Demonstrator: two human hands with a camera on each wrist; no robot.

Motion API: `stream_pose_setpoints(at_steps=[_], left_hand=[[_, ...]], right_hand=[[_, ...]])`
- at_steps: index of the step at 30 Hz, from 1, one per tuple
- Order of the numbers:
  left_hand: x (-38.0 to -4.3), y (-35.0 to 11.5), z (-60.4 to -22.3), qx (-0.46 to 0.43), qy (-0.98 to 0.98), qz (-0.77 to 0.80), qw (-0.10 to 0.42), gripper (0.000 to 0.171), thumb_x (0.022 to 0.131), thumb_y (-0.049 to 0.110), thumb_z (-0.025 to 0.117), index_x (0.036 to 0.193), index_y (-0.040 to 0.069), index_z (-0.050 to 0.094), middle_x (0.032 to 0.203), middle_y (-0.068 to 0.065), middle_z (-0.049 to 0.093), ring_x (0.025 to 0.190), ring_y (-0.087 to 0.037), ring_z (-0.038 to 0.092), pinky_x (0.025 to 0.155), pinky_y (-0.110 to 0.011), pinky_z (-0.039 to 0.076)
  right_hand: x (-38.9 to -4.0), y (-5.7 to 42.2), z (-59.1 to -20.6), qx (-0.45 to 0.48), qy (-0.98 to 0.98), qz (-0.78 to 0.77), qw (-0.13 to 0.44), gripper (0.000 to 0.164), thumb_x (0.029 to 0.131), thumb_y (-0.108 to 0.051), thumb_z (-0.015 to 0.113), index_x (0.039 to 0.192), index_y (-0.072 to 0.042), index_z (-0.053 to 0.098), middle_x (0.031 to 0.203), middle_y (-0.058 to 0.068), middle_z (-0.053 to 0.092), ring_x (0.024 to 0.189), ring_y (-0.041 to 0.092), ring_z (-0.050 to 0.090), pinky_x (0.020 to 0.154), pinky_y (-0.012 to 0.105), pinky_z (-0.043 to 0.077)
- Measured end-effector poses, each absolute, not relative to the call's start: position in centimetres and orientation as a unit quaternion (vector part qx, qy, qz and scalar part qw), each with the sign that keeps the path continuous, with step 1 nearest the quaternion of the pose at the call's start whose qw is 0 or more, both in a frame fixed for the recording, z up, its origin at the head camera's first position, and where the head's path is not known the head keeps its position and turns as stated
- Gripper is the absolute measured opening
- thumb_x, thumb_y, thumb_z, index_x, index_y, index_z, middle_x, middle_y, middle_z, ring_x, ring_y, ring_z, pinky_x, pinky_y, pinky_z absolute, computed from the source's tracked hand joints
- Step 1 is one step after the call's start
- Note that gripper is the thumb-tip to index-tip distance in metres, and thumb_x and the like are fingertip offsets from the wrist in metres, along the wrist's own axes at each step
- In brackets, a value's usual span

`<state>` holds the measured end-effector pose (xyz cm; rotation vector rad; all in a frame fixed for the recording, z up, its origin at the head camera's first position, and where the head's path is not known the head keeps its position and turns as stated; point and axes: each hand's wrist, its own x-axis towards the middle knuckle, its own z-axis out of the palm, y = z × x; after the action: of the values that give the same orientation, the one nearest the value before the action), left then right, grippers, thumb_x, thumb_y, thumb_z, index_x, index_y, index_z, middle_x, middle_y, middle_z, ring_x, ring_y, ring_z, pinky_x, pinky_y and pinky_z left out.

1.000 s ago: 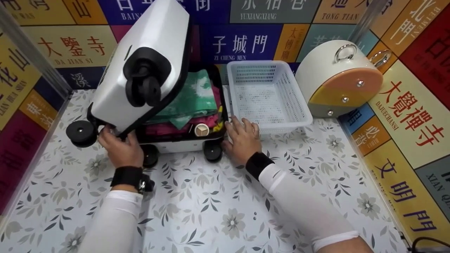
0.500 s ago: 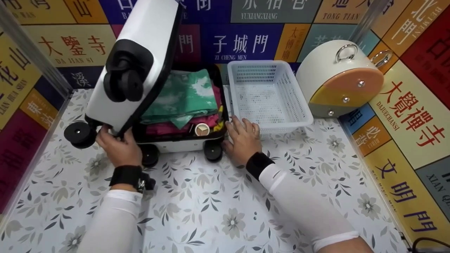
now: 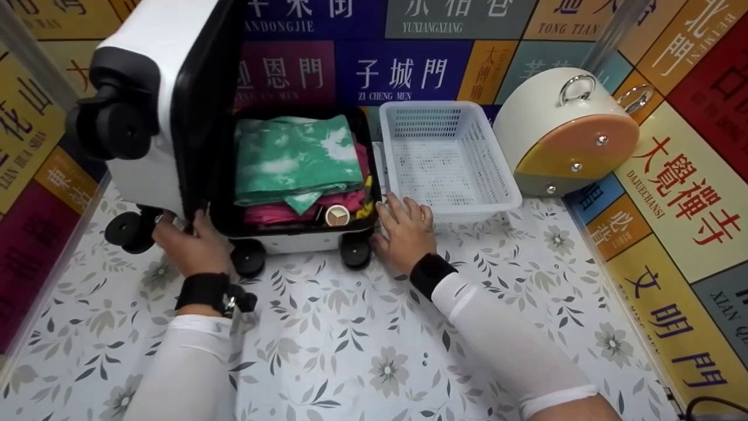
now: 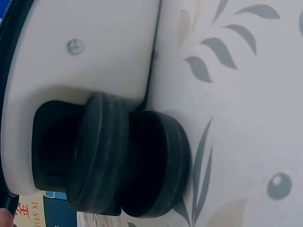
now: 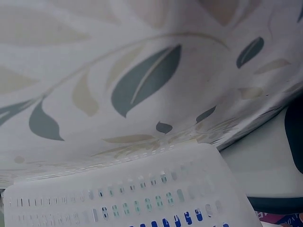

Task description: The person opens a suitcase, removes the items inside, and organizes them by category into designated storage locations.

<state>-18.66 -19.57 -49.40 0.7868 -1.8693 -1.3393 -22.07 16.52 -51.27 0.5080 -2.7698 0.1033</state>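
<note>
1. Our left hand (image 3: 196, 245) has its fingers curled behind the low near edge of the lid (image 3: 146, 181), with the thumb on the dark inner side. Our right hand (image 3: 406, 237) holds nothing; its relaxed, slightly parted fingers lie between the suitcase's near right corner and the basket, and we cannot tell whether they touch either.
2. Beneath everything we see the bench (image 3: 362, 345), white with grey leaves and flowers.
3. On its left half sits the suitcase (image 3: 301, 241), lying open. We see a glossy white shell edged in black, with a black interior. Its lid stands up steeply along the left side of the base, the dark inside turned to the right.
4. At far right we have a rounded cream box (image 3: 575, 146), its front banded orange, yellow and grey-green, with three shiny knobs.
5. Between box and suitcase, we find a pale, slotted plastic basket (image 3: 456, 208).
6. Inside the suitcase's base we see a folded green-and-white cloth (image 3: 295, 155) lying over a pink cloth (image 3: 277, 214).
7. Black wheels (image 3: 120, 131) jut from both suitcase halves.
8. We spot a small round container (image 3: 337, 216) at the base's front, showing three segments.
9. Our left wrist view shows a silver screw (image 4: 75, 46) set in the white shell.
</note>
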Motion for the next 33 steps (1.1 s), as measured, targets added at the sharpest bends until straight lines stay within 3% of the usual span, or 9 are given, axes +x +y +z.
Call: stream_pose_setpoints(at_steps=[5, 12, 22, 33], left_hand=[[-18.8, -20.0, -49.2, 0.321, -0.715, -0.517, 0.344, 0.054, 0.105, 0.026, 0.062, 0.149, -0.003, 0.046, 0.152, -0.021, 0.048, 0.143, -0.031, 0.049, 0.123, -0.029, 0.036], [-19.0, -20.2, -49.0, 0.345, -0.715, -0.504, 0.34, 0.051, 0.106, 0.023, 0.059, 0.147, -0.004, 0.045, 0.148, -0.024, 0.05, 0.139, -0.035, 0.052, 0.122, -0.035, 0.038], [-19.2, -21.2, -49.1, 0.351, -0.692, -0.533, 0.338, 0.046, 0.107, 0.015, 0.054, 0.145, -0.008, 0.042, 0.148, -0.025, 0.047, 0.14, -0.031, 0.049, 0.122, -0.025, 0.035], [-19.2, -22.1, -49.1, 0.38, -0.672, -0.571, 0.277, 0.05, 0.108, 0.02, 0.047, 0.151, -0.004, 0.033, 0.157, -0.02, 0.043, 0.145, -0.026, 0.046, 0.122, -0.025, 0.036]], right_hand=[[-22.0, 16.5, -51.3, 0.183, -0.967, 0.025, 0.174, 0.067, 0.099, -0.051, 0.067, 0.157, -0.021, 0.051, 0.167, 0.008, 0.044, 0.144, 0.037, 0.044, 0.115, 0.058, 0.033], [-22.0, 16.5, -51.4, 0.183, -0.967, 0.019, 0.175, 0.067, 0.1, -0.049, 0.067, 0.158, -0.021, 0.05, 0.167, 0.007, 0.043, 0.143, 0.036, 0.044, 0.115, 0.057, 0.033], [-22.0, 16.5, -51.3, 0.179, -0.971, 0.032, 0.155, 0.068, 0.101, -0.049, 0.066, 0.16, -0.021, 0.047, 0.169, 0.008, 0.04, 0.146, 0.038, 0.043, 0.117, 0.059, 0.032], [-22.1, 16.5, -51.4, 0.175, -0.972, 0.037, 0.155, 0.068, 0.1, -0.05, 0.065, 0.16, -0.021, 0.047, 0.169, 0.007, 0.039, 0.146, 0.038, 0.042, 0.117, 0.058, 0.032]])
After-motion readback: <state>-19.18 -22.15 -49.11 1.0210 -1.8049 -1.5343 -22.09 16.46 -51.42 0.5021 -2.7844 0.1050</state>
